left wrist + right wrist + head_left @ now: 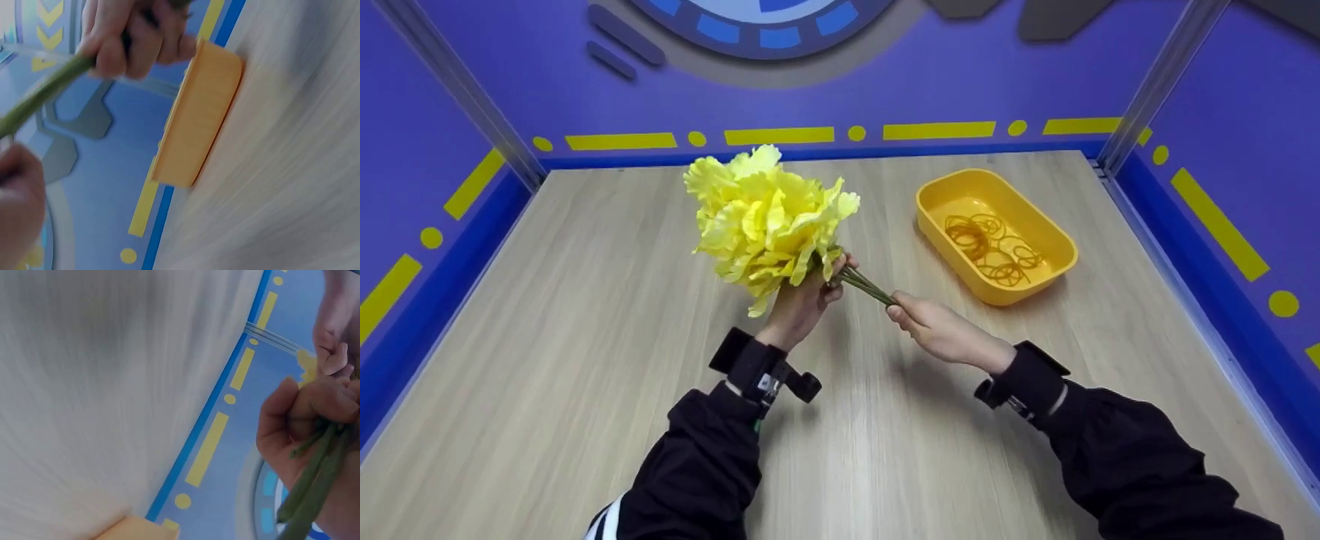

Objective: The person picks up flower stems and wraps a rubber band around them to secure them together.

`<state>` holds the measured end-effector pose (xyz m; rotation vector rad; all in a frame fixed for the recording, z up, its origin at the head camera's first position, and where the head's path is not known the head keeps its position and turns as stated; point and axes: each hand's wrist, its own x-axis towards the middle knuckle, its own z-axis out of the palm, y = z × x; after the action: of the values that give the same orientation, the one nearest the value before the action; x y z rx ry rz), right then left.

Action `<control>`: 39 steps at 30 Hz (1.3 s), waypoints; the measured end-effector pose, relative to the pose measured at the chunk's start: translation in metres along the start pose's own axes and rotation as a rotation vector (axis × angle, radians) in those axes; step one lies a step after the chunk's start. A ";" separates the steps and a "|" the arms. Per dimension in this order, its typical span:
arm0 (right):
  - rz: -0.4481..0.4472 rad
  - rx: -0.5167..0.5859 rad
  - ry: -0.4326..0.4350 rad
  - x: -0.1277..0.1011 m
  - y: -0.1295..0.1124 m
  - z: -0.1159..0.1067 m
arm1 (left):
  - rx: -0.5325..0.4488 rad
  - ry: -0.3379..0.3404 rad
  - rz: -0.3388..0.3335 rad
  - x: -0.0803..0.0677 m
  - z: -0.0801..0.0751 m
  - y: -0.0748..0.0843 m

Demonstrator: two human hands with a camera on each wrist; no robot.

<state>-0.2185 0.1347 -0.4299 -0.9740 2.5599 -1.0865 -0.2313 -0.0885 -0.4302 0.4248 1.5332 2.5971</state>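
Purple walls with yellow dashes close in a pale wooden counter. Above it the left hand is wrapped round the stems of a bunch of yellow flowers, just under the blooms, holding them off the surface. The right hand pinches the lower ends of those green stems, fingers curled tight. I reckon the bunch could splay or a stem slip out if either grip loosens, since nothing binds the stems together. To the right, well apart from the hands, a yellow tray sits on the counter with a loose tangle of rubber bands inside.
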 end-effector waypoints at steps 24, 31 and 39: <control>-0.007 0.253 -0.161 -0.007 0.006 -0.013 | 0.030 -0.315 0.045 0.000 -0.015 0.005; 0.018 0.083 -0.090 -0.003 0.009 -0.010 | 0.111 -0.066 0.010 0.000 -0.005 -0.003; 0.053 0.003 -0.088 -0.001 0.014 -0.015 | 0.042 0.033 -0.012 -0.001 -0.003 -0.008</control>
<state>-0.2307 0.1514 -0.4297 -0.9267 2.4979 -1.0106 -0.2316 -0.0868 -0.4389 0.3764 1.5983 2.5796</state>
